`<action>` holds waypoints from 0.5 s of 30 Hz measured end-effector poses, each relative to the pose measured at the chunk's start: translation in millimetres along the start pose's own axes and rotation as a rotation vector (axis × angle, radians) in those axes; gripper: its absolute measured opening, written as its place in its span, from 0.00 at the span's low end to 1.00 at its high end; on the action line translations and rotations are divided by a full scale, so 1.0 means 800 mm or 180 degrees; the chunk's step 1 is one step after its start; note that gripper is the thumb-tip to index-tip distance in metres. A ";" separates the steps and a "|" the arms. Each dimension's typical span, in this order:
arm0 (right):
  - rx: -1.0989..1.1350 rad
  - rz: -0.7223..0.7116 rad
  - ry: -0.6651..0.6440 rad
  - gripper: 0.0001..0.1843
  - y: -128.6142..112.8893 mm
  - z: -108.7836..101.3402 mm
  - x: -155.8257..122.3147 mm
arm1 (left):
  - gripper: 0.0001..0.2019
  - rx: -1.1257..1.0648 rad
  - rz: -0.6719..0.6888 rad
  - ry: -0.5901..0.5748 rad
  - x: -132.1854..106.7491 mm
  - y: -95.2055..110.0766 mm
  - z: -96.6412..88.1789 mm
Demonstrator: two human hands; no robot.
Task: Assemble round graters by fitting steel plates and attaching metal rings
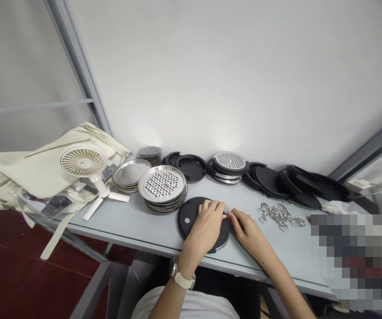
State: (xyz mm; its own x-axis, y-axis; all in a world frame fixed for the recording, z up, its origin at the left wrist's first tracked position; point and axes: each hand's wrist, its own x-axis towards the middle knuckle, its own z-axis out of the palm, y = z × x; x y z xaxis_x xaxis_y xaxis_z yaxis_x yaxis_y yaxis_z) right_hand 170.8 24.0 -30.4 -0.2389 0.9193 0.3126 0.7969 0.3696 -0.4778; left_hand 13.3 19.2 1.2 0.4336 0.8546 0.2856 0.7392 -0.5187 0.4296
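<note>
**Two hands at a black disc on a grey counter.** The black round disc (204,226) lies flat on the counter (138,223), near its front edge, with a small silver dot (187,220) on its face. The left hand (206,223) rests on the disc, its fingers (212,206) curled together and clamped over the far rim. The right hand (249,232) comes in from the right, its fingers (234,217) pinched together on a thin metal strip (226,212) at the rim; the strip is too small to identify further. A white wristwatch (181,272) circles the left wrist. Behind the hands, from left to right, stand a stack of plain steel discs (131,175), a stack of perforated steel discs (162,186), a black ring piece (186,166), a stack topped with a perforated disc (227,161), and overlapping black discs (267,181). Linked metal rings (279,216) lie to the right of the right hand. A white desk fan (83,161) lies on a cream cloth (28,173) at far left.
</note>
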 end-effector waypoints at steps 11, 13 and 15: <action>-0.0073 -0.0146 0.0049 0.16 -0.001 -0.002 0.000 | 0.06 0.0003 -0.0008 0.0029 -0.001 0.001 -0.002; -0.0061 -0.0110 0.0041 0.16 0.000 -0.001 0.000 | 0.06 0.0006 -0.0014 0.0028 -0.001 0.001 -0.002; -0.0059 -0.0087 0.0029 0.16 0.001 -0.001 0.000 | 0.06 0.0017 -0.0011 0.0016 -0.001 0.001 -0.002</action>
State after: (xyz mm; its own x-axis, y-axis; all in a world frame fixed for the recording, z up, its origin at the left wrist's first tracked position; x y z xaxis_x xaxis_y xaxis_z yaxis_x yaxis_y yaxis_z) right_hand 171.7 24.3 -30.3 -0.2558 0.9076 0.3328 0.8003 0.3919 -0.4538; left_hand 12.4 17.9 2.4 0.4286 0.8563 0.2883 0.7433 -0.5156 0.4262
